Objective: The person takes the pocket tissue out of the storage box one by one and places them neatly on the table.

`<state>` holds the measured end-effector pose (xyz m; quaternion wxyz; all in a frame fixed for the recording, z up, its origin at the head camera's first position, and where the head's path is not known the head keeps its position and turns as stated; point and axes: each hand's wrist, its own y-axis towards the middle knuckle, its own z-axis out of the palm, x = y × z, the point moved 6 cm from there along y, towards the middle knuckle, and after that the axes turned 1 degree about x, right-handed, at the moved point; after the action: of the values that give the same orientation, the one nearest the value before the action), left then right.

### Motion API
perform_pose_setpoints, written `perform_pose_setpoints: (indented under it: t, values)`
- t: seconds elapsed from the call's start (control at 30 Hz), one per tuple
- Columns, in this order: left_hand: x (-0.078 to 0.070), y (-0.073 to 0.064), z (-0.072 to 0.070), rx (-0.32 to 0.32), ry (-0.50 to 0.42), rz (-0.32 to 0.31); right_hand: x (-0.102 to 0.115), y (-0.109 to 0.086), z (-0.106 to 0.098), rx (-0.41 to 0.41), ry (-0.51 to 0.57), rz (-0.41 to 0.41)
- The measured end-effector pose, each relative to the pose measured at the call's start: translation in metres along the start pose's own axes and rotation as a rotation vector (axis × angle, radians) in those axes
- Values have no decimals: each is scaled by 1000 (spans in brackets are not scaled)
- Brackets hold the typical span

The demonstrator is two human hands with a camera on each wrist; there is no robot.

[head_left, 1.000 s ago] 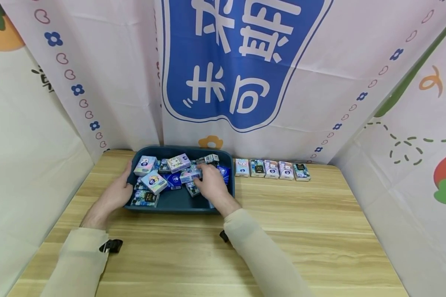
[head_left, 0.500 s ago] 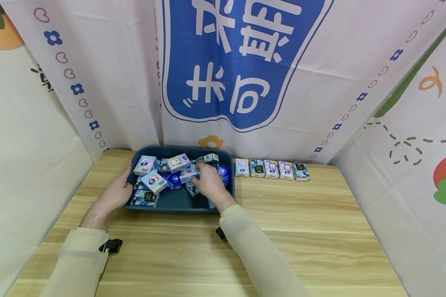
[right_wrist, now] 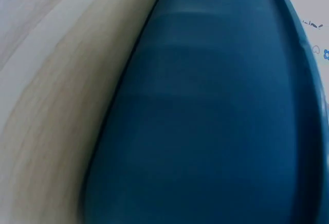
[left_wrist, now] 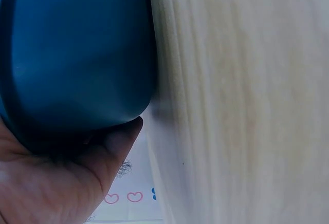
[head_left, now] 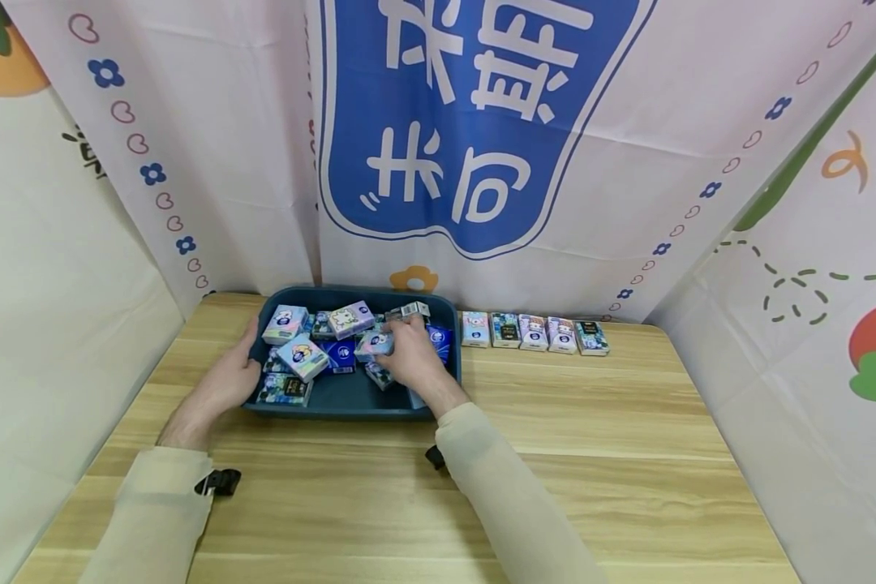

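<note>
Right hand (head_left: pixel 418 354) was pinching a small pastel packet (head_left: pixel 375 345) by its right end, thumb against fingers, inside the blue bin (head_left: pixel 350 414). Packet looked light, probably a bit squashy, wrapper likely slick, hardly fragile; short ends or opposite edges seemed the best hold. Left hand (head_left: pixel 226 375) was gripping the bin's left end. The bin held a loose jumble of more packets, some overlapping and tilted, with bare floor at front centre. Five packets (head_left: pixel 533 333) stood in a row on the table (head_left: pixel 591 454), just right of the bin.
</note>
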<state>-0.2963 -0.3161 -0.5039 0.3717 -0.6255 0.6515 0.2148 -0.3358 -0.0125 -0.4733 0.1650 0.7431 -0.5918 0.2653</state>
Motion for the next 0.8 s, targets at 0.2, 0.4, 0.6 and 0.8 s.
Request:
perform_pose_setpoints:
  t: [0.2, 0.4, 0.6, 0.8]
  values:
    - [0, 1, 0, 1, -7, 12, 0, -5, -5, 53, -42, -39]
    - [0, 1, 0, -3, -1, 18, -2, -9, -11, 62, -9, -67]
    - [0, 0, 0, -1, -2, 12, -4, -13, -16, 65, 34, -55]
    - [0, 0, 0, -3, 2, 8, -10, -16, -18, 103, 39, -27]
